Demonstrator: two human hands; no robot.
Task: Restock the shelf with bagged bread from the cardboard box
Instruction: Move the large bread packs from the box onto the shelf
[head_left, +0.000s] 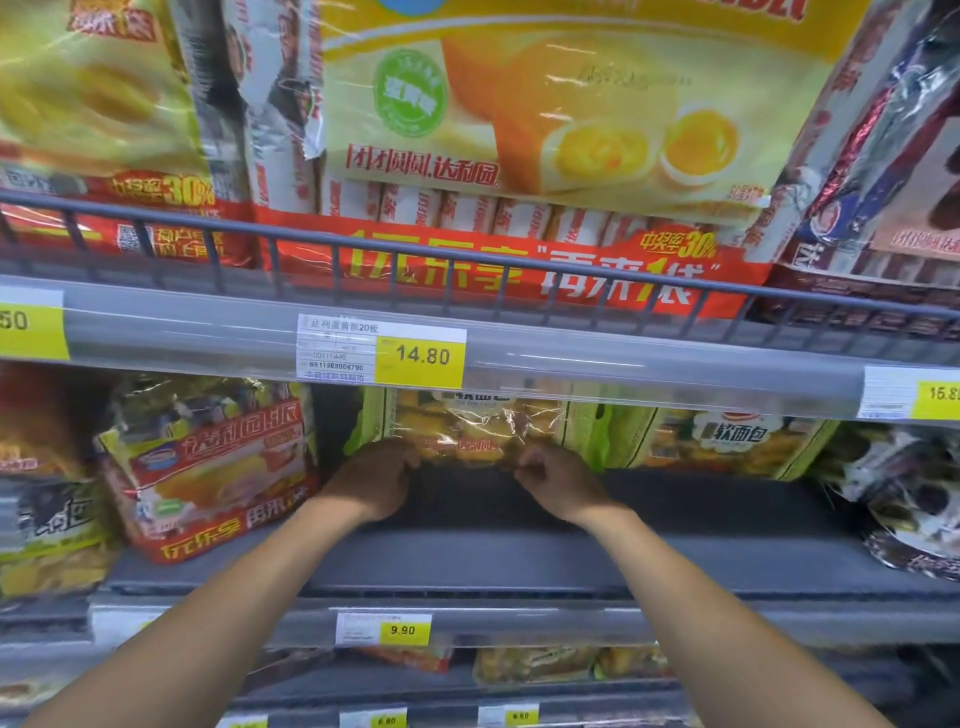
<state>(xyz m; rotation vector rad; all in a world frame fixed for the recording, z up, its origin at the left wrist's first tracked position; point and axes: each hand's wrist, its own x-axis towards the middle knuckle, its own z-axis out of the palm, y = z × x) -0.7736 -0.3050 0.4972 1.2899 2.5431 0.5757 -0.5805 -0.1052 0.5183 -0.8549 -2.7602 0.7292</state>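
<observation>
On the grey supermarket shelf (467, 561), one bread bag (470, 428), far back.

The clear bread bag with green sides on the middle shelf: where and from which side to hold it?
Clear bread bag: lower edge, from the front, left hand and right hand apart; it stands upright, its top hidden behind the price rail.
</observation>
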